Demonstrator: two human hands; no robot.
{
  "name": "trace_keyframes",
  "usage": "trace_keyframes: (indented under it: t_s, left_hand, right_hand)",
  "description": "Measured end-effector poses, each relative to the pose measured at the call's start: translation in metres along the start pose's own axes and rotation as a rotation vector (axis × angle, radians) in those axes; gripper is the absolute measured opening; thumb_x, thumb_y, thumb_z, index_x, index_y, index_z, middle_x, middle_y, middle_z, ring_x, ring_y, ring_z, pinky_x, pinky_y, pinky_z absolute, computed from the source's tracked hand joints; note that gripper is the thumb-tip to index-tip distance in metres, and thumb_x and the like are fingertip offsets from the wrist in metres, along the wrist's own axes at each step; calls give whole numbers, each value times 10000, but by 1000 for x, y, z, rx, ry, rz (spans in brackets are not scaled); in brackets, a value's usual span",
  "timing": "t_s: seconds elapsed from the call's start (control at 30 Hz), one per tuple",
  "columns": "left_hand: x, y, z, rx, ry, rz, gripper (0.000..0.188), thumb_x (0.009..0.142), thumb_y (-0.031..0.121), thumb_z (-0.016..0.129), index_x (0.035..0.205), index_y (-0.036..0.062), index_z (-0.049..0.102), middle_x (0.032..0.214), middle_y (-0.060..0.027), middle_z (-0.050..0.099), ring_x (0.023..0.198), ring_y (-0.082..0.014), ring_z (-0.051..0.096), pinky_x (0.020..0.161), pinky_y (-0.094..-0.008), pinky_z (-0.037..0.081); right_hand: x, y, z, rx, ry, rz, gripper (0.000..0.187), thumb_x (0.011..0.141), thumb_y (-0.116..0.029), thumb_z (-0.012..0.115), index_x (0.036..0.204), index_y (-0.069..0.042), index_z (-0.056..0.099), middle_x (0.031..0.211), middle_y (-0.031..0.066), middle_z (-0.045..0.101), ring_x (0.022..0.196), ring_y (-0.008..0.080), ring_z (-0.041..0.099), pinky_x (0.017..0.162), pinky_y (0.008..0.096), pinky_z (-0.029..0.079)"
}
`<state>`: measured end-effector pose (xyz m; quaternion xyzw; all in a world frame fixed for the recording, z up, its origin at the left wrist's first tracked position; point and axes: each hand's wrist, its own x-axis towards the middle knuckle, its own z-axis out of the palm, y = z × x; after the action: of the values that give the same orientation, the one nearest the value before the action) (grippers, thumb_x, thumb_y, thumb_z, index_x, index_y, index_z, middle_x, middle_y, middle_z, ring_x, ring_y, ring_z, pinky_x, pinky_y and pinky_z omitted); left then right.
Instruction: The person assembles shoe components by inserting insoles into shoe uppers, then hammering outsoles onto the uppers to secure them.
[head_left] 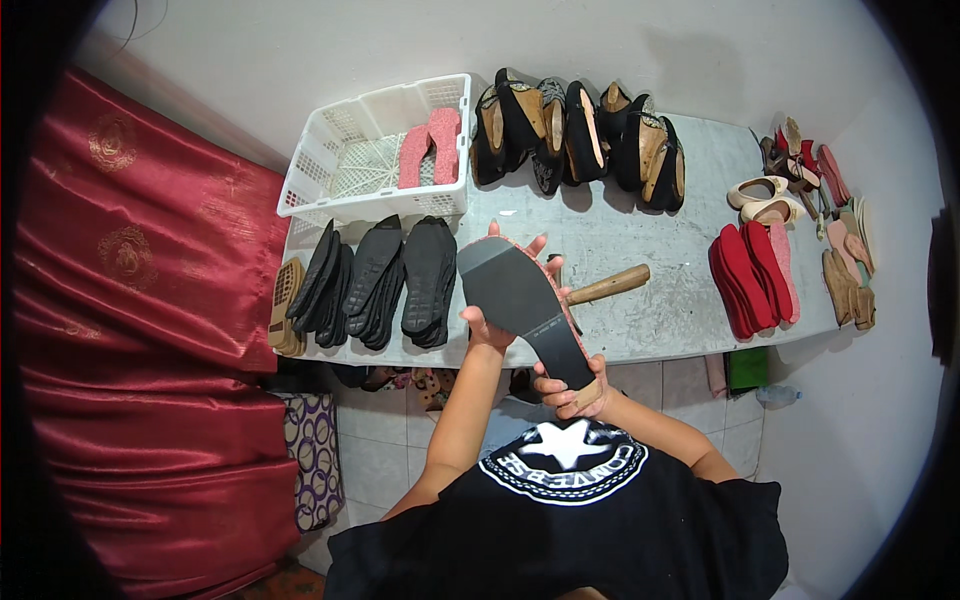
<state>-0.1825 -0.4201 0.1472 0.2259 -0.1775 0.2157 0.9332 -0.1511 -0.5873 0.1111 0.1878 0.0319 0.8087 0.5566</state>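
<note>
I hold a shoe sole (pixel 520 300) upside down above the near edge of the grey table (pixel 650 330). Its black bottom faces me, with a red patterned edge around the toe and a tan wooden heel. My left hand (pixel 488 322) grips the sole's left side, fingertips showing past the toe. My right hand (pixel 572 392) clasps the heel end close to my chest. A hammer with a wooden handle (pixel 612 285) lies on the table just right of the sole.
Black soles (pixel 375 280) lie in rows at the table's left. A white basket (pixel 375 160) holds red insoles. Black shoes (pixel 580 135) line the back, red insoles (pixel 752 275) and more shoes lie right. Red cloth (pixel 150 300) hangs left.
</note>
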Motion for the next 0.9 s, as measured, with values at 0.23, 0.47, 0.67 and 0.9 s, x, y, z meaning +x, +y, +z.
trace_keyframes:
  t_s: [0.23,0.47,0.67,0.9]
  left_hand:
    - [1,0,0,25,-30,-10,1133,540,462,799,1382,331,53,1209,-110,358,1133,-346,422,882,-575,422]
    - [0,1,9,36,4,19,1045,602,351,783,1380,329,84,1177,-106,352,1087,-322,446,878,-566,433]
    - [-3,13,9,119,102,91,933,654,284,731,1368,343,132,1154,-116,368,1094,-327,444,882,-560,433]
    - [-5,13,5,179,205,158,921,662,217,717,1355,375,132,1176,-123,382,1152,-348,419,889,-562,425]
  right_hand:
    - [0,4,-8,46,-110,-16,747,662,-241,676,1262,34,324,923,125,433,781,228,504,820,541,467]
    - [-3,2,-11,-36,-126,-17,807,692,-294,674,1309,22,259,1065,184,446,941,301,515,835,575,446]
    - [-11,-16,33,-1067,462,-419,851,734,-396,660,1348,-8,218,1278,189,365,1172,295,415,908,462,421]
    - [8,8,78,-2361,786,-547,845,644,-302,760,1309,-37,311,1206,173,451,1059,294,510,844,329,437]
